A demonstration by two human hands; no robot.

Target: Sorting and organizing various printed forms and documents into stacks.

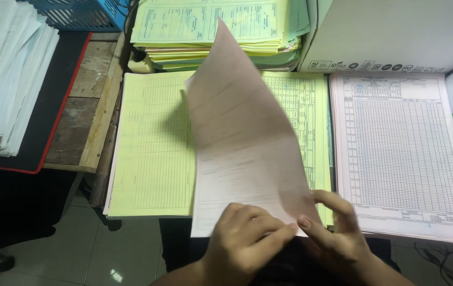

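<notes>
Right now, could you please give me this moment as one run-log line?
left hand: holds pale pink sheet | right hand: pinches its lower edge | sheet: lifted, curling over yellow forms stack | pink forms stack: at right

There was a single view, from a camera worn on the person's head. It looked steeply down and forward over the desk, close enough that both hands sat at the bottom edge of the frame. The yellow stack of forms [152, 148] filled the middle, the white stack [401, 153] lay to the right, and a strip of tiled floor [94, 249] showed at lower left. No second view shared the scene
</notes>
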